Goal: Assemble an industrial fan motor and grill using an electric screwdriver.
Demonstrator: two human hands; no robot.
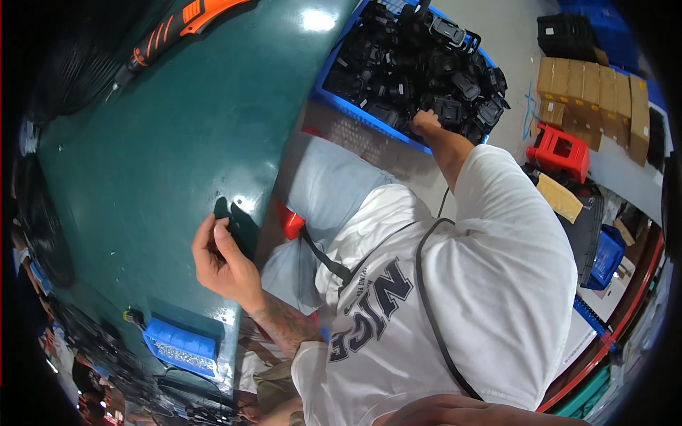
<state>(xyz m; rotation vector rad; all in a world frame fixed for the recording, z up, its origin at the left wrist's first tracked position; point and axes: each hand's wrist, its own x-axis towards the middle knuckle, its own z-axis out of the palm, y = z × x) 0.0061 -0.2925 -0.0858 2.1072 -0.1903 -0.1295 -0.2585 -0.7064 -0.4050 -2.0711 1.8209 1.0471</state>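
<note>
My left hand (226,264) hovers over the green tabletop (156,170) near its edge, its shadow falling just beyond it. The fingers are curled in, with the thumb drawn up to the index fingertip; anything between them is too small to make out. Off to the right, my right arm stretches down to a blue crate (369,126) heaped with black plastic device housings (447,110). At the crate's near rim my right hand (426,123) is closed among these housings. Its fingertips are partly hidden, so what they grip does not show.
An orange and black electric screwdriver (167,35) is at the table's far left. A blue tray of small metal parts (181,346) sits near the table edge. Cardboard boxes (593,89) and a red plastic holder (559,153) stand at right. A black cord (426,291) crosses my shirt.
</note>
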